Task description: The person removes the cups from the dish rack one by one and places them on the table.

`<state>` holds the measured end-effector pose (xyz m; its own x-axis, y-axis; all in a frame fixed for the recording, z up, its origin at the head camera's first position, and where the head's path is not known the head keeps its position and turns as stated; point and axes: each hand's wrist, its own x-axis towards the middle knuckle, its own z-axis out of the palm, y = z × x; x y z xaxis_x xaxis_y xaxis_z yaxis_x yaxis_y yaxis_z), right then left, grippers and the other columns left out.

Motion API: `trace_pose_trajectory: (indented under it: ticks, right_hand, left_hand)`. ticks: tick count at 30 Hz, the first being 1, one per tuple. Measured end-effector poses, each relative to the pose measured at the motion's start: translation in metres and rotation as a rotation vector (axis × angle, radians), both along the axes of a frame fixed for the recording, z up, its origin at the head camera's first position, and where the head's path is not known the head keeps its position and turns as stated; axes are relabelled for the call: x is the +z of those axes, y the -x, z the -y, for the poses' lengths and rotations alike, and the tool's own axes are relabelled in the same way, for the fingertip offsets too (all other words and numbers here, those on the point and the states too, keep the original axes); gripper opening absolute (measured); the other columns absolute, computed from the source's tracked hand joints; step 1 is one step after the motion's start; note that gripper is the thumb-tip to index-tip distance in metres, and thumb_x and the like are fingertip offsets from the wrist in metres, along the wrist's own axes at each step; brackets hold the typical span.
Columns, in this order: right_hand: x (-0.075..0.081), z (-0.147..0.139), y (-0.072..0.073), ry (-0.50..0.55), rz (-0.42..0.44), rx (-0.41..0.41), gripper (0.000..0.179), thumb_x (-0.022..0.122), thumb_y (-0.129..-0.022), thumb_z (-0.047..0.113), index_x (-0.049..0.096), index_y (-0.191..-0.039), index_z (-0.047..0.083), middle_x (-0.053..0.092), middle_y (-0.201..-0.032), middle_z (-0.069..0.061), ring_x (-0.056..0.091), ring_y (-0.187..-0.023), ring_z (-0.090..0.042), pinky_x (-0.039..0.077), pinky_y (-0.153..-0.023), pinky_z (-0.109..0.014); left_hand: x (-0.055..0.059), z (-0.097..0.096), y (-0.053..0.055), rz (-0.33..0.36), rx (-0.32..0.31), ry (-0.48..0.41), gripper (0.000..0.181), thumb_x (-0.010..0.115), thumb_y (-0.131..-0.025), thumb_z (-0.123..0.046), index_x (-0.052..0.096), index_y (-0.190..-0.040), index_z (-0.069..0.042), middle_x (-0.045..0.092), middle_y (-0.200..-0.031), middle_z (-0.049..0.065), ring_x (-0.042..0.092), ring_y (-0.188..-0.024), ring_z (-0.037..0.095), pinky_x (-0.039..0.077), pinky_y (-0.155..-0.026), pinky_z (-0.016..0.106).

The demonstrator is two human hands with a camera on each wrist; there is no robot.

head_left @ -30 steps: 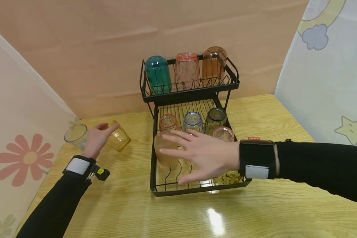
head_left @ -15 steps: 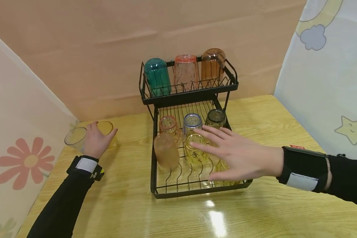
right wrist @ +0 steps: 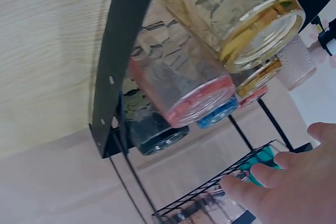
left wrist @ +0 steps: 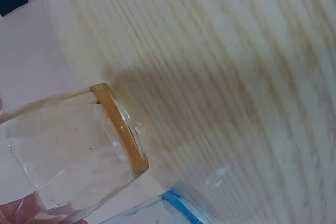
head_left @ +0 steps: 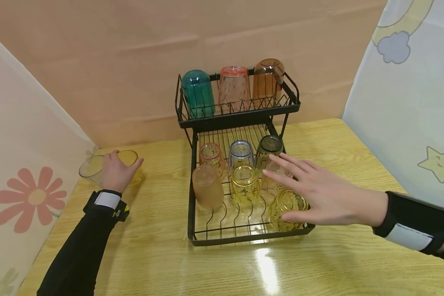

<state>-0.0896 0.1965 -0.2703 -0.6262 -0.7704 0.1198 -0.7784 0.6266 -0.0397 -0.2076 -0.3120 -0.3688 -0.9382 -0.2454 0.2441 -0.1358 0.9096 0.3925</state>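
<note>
In the head view, my left hand (head_left: pixel 117 172) grips an amber drinking glass (head_left: pixel 137 176) at the table's left side. The glass stands upright, mouth up; in the left wrist view the thick base of this amber glass (left wrist: pixel 63 148) points toward the wood. A clear glass (head_left: pixel 90 174) stands just left of the hand, mouth up. My right hand (head_left: pixel 318 195) has its fingers spread over the right side of a black two-tier rack (head_left: pixel 244 240), holding nothing. Nearest to it are a yellow glass (head_left: pixel 285 209) and a pinkish glass (head_left: pixel 271 187), partly hidden by its fingers.
Several upside-down glasses fill the rack's lower tier, among them another yellow one (head_left: pixel 245 185) and a frosted peach one (head_left: pixel 208 191). Up top stand a teal glass (head_left: pixel 198 96), a pink glass (head_left: pixel 234 90) and a brown glass (head_left: pixel 267 84). Cloth walls enclose the table (head_left: pixel 151 255).
The amber glass has gone from tilted to upright within my left hand. My right hand has drawn back to the right, uncovering the middle yellow glass and the one at the front right.
</note>
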Motion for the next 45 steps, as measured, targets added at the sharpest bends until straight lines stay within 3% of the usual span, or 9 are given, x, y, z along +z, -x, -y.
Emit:
trace_pose_trajectory:
  ticks: [11, 18, 21, 26, 29, 31, 38, 45]
  right_hand:
    - [-0.01, -0.021, -0.005, 0.053, -0.012, -0.063, 0.084, 0.055, -0.08, 0.058, 0.016, -0.146, 0.023, 0.002, -0.152, -0.005, 0.012, -0.135, -0.028, 0.019, -0.101, -0.05]
    - [-0.013, -0.027, -0.005, 0.061, -0.018, -0.075, 0.086, 0.056, -0.079, 0.057, 0.015, -0.147, 0.024, 0.002, -0.152, -0.004, 0.011, -0.135, -0.028, 0.017, -0.102, -0.048]
    - [-0.015, -0.028, -0.005, 0.059, -0.035, -0.067, 0.085, 0.056, -0.08, 0.057, 0.017, -0.146, 0.021, 0.003, -0.152, -0.005, 0.011, -0.135, -0.028, 0.016, -0.103, -0.046]
    - [-0.02, -0.029, -0.006, 0.058, -0.051, -0.06, 0.085, 0.056, -0.08, 0.057, 0.018, -0.146, 0.02, 0.003, -0.152, -0.006, 0.01, -0.135, -0.029, 0.016, -0.103, -0.047]
    - [-0.024, -0.028, -0.007, 0.053, -0.048, -0.048, 0.085, 0.057, -0.079, 0.056, 0.018, -0.146, 0.02, 0.004, -0.152, -0.008, 0.01, -0.135, -0.029, 0.02, -0.1, -0.052]
    - [-0.027, -0.027, -0.006, 0.05, -0.043, -0.038, 0.085, 0.057, -0.079, 0.056, 0.018, -0.146, 0.02, 0.005, -0.152, -0.009, 0.01, -0.135, -0.029, 0.023, -0.098, -0.053]
    - [-0.035, -0.019, -0.006, 0.054, 0.006, -0.009, 0.085, 0.055, -0.08, 0.059, 0.017, -0.146, 0.022, 0.004, -0.152, -0.009, 0.009, -0.135, -0.03, 0.019, -0.101, -0.051]
    - [-0.042, -0.01, -0.007, 0.07, 0.038, 0.036, 0.083, 0.053, -0.081, 0.06, 0.015, -0.146, 0.024, 0.004, -0.152, -0.007, 0.009, -0.136, -0.031, 0.034, -0.093, -0.049]
  left_hand:
    - [0.004, -0.002, 0.001, 0.053, -0.031, 0.053, 0.096, 0.047, -0.082, -0.064, 0.021, -0.135, 0.012, 0.031, -0.124, 0.037, 0.03, -0.114, 0.05, 0.027, -0.093, 0.056]
    - [0.013, -0.002, 0.002, 0.1, -0.111, 0.191, 0.091, 0.042, -0.086, -0.06, 0.021, -0.132, 0.016, 0.029, -0.125, 0.04, 0.027, -0.115, 0.053, 0.026, -0.093, 0.058]
    - [0.025, -0.002, 0.0, 0.038, -0.141, 0.228, 0.088, 0.044, -0.086, -0.059, 0.022, -0.133, 0.012, 0.027, -0.127, 0.038, 0.026, -0.117, 0.052, 0.025, -0.093, 0.06]
    - [0.058, -0.009, -0.004, -0.175, -0.146, 0.276, 0.089, 0.046, -0.082, -0.063, 0.018, -0.141, -0.003, 0.018, -0.142, 0.028, 0.017, -0.128, 0.045, 0.017, -0.096, 0.062]
    - [0.075, -0.023, -0.011, -0.247, -0.173, 0.272, 0.088, 0.045, -0.081, -0.065, 0.016, -0.143, -0.009, 0.018, -0.144, 0.023, 0.015, -0.131, 0.041, 0.015, -0.098, 0.06]
    - [0.081, -0.035, -0.017, -0.275, -0.217, 0.26, 0.088, 0.045, -0.081, -0.065, 0.017, -0.144, -0.011, 0.019, -0.144, 0.022, 0.016, -0.131, 0.04, 0.016, -0.099, 0.059]
    - [0.077, -0.076, -0.042, -0.282, -0.381, 0.155, 0.087, 0.046, -0.082, -0.064, 0.015, -0.146, -0.014, 0.019, -0.146, 0.02, 0.017, -0.132, 0.038, 0.014, -0.102, 0.054]
    - [0.078, -0.106, -0.063, -0.228, -0.484, 0.057, 0.086, 0.048, -0.083, -0.061, 0.009, -0.147, -0.018, 0.011, -0.15, 0.013, 0.012, -0.134, 0.034, 0.013, -0.101, 0.056]
